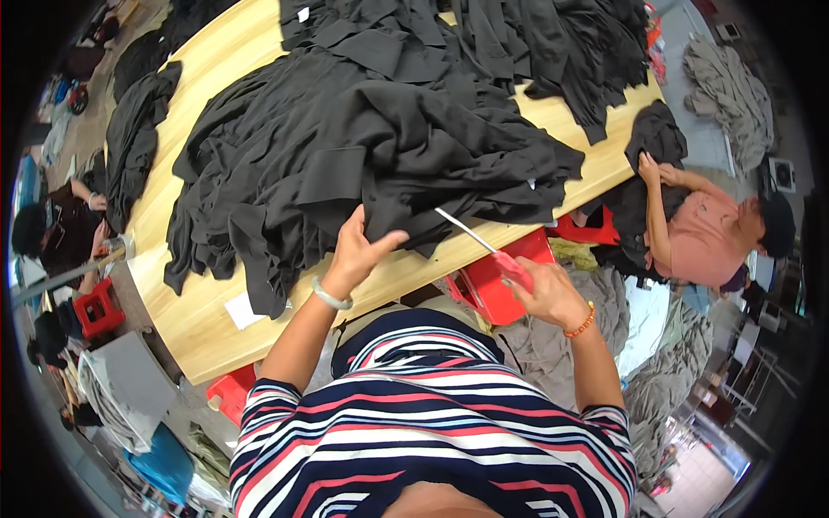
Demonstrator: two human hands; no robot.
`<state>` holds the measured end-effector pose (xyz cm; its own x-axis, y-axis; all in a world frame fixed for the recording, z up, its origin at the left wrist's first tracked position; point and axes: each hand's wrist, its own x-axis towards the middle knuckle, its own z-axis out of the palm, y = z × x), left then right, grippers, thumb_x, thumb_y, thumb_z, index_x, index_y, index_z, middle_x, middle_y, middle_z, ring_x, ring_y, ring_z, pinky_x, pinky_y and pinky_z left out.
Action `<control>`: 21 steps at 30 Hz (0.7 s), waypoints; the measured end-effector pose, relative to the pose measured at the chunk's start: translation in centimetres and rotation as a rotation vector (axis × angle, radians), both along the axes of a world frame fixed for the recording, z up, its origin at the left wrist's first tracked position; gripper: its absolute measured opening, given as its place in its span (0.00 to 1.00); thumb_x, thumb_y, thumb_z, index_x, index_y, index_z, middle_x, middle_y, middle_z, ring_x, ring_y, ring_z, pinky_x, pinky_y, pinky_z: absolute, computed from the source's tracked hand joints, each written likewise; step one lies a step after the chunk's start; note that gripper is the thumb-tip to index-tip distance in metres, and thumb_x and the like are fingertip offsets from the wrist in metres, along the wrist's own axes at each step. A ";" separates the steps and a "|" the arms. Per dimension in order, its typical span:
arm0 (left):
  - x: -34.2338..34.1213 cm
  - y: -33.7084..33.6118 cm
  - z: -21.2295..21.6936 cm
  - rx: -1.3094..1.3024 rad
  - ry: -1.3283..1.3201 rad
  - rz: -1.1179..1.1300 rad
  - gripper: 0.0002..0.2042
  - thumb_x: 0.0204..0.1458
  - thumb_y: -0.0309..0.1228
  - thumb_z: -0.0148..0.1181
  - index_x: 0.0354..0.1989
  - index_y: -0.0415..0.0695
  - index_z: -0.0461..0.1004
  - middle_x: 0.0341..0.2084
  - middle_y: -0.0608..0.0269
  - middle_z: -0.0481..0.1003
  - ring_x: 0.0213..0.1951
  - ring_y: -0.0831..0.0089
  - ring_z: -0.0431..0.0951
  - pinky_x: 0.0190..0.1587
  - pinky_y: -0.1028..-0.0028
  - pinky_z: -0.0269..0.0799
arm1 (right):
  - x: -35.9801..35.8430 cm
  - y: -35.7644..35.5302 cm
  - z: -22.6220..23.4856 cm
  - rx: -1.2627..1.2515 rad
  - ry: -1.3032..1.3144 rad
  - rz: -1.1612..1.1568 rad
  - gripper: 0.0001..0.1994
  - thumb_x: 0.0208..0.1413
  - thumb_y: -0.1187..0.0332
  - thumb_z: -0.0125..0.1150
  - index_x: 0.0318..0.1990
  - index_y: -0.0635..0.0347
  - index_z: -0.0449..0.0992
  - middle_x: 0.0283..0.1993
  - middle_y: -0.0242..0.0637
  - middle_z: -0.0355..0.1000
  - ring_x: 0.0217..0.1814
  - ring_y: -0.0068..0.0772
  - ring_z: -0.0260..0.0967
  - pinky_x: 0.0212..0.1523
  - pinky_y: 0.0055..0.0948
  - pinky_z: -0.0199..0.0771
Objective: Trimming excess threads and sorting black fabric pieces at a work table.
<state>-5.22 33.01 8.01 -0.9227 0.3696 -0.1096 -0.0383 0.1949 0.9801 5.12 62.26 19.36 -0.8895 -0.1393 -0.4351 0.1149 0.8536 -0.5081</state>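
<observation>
left fingers [353, 231] spread beside rumpled, matte black cloth [414, 129]; right fingers [542, 276] wrap a slim-shafted, red-handled tool [513, 268].

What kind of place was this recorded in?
Probably a garment workshop: dark clothing lies heaped across a wooden table, the right hand holds a red-handled metal tool, and a nearby co-worker also handles dark cloth.
</observation>
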 end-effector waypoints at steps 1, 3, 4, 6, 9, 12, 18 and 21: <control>-0.1 -0.7 0.6 -0.183 0.255 0.026 0.20 0.47 0.24 0.63 0.50 0.39 0.69 0.39 0.55 0.75 0.37 0.64 0.77 0.39 0.67 0.74 | 0.3 0.4 0.1 -0.031 -0.014 -0.023 0.12 0.56 0.61 0.57 0.41 0.58 0.71 0.28 0.53 0.72 0.33 0.60 0.69 0.33 0.51 0.68; -1.0 -1.6 1.9 -0.481 0.577 0.098 0.25 0.46 0.19 0.58 0.56 0.44 0.67 0.42 0.50 0.70 0.37 0.51 0.76 0.36 0.61 0.74 | 0.2 0.6 0.0 -0.014 0.032 -0.019 0.11 0.55 0.62 0.58 0.40 0.58 0.72 0.28 0.53 0.72 0.33 0.60 0.70 0.33 0.50 0.69; -2.2 -1.7 2.3 -0.590 0.645 0.146 0.28 0.45 0.17 0.56 0.59 0.47 0.66 0.44 0.47 0.68 0.38 0.46 0.75 0.35 0.58 0.74 | 0.2 0.7 0.1 0.008 0.081 -0.028 0.11 0.55 0.62 0.59 0.40 0.59 0.72 0.28 0.53 0.72 0.33 0.59 0.70 0.33 0.50 0.69; -4.3 -2.3 2.1 -0.689 0.706 0.306 0.33 0.45 0.14 0.52 0.63 0.51 0.62 0.49 0.44 0.63 0.35 0.43 0.75 0.33 0.57 0.74 | -0.5 0.5 0.1 0.010 0.009 -0.014 0.12 0.54 0.64 0.59 0.42 0.60 0.72 0.30 0.50 0.74 0.34 0.56 0.72 0.35 0.46 0.70; -6.9 -3.0 1.8 -0.662 0.644 0.287 0.24 0.43 0.16 0.54 0.52 0.48 0.70 0.42 0.50 0.68 0.33 0.47 0.75 0.32 0.58 0.73 | -1.6 0.3 0.1 0.000 -0.039 0.013 0.13 0.53 0.66 0.60 0.44 0.61 0.73 0.31 0.48 0.75 0.35 0.52 0.73 0.37 0.41 0.71; -6.1 -2.8 3.8 -0.398 0.573 0.176 0.14 0.41 0.18 0.57 0.38 0.44 0.73 0.32 0.55 0.72 0.33 0.51 0.75 0.33 0.61 0.73 | -2.7 0.1 0.2 -0.033 0.107 0.105 0.10 0.55 0.71 0.58 0.44 0.63 0.74 0.31 0.45 0.76 0.33 0.44 0.76 0.37 0.36 0.73; 4.7 -6.5 11.1 -0.157 0.198 -0.128 0.15 0.38 0.17 0.61 0.37 0.39 0.72 0.32 0.54 0.74 0.34 0.58 0.77 0.37 0.69 0.72 | -4.0 1.0 0.2 -0.327 0.206 -0.177 0.07 0.59 0.74 0.54 0.42 0.68 0.73 0.28 0.33 0.73 0.31 0.20 0.71 0.36 0.21 0.71; 7.3 -13.4 7.7 -0.415 0.078 0.326 0.12 0.42 0.16 0.57 0.38 0.38 0.72 0.30 0.60 0.74 0.32 0.72 0.75 0.38 0.76 0.70 | -5.3 -0.7 -0.5 -0.325 0.173 -0.110 0.07 0.59 0.75 0.55 0.42 0.67 0.73 0.27 0.32 0.73 0.30 0.20 0.70 0.36 0.21 0.70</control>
